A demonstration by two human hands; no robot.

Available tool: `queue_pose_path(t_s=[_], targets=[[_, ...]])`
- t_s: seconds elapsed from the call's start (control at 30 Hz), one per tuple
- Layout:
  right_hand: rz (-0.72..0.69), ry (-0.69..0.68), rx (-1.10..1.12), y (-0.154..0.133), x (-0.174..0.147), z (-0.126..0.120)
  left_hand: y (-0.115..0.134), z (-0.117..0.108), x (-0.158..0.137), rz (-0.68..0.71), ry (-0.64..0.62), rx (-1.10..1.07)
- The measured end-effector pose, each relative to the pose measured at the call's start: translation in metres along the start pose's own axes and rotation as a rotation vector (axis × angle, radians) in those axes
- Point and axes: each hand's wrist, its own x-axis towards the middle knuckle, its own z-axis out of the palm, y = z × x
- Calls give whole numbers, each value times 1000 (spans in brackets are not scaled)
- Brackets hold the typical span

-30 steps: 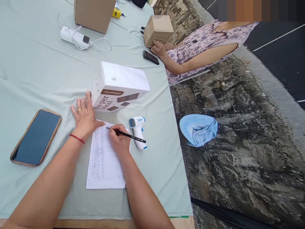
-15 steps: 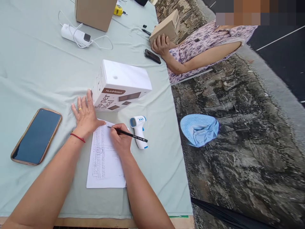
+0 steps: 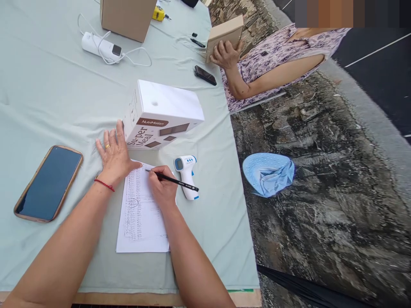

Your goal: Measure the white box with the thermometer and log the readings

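Note:
My right hand [image 3: 162, 185] is closed around a black pen [image 3: 176, 181], its tip at the upper part of a printed sheet of paper [image 3: 144, 226]. Spread on the cloth, my left hand [image 3: 114, 152] lies open with the thumb on the sheet's top edge. Its index fingertip is beside a white NutriMotion box [image 3: 170, 102] and looks close to touching it. A white and blue infrared thermometer [image 3: 187, 177] lies right of my right hand, partly behind the pen. Left of my left hand is a smartphone [image 3: 49, 184] in a brown case.
A co-worker's hand [image 3: 226, 54] holds a small cardboard box [image 3: 224, 34] at the table's right edge. Nearby lie a black device [image 3: 205, 75] and a marker [image 3: 198, 42]. A white device with a cable [image 3: 101, 48] and a large carton [image 3: 126, 19] stand farther back. A blue cap [image 3: 269, 174] is on the ground.
The co-worker has turned the small cardboard box more upright and shifted the hand on it. My own hands, the pen and the sheet look unmoved.

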Motion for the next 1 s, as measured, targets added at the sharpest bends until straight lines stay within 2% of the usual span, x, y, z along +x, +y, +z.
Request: queue_pose_path(t_s=[0.43,0.77,0.9,1.0], targets=[[27,50,-12,0,-1,-1,1,-1,-1,-6,-1,2],[14,37,6,0,-1,-1,2,-3,0,-6,-8,-27],[-43,118,-19,3,-4,-3,0,-5,5,53,22,-144],[-185,142,-59,5,-6,-6,-4,-3,12,105,33,-244]])
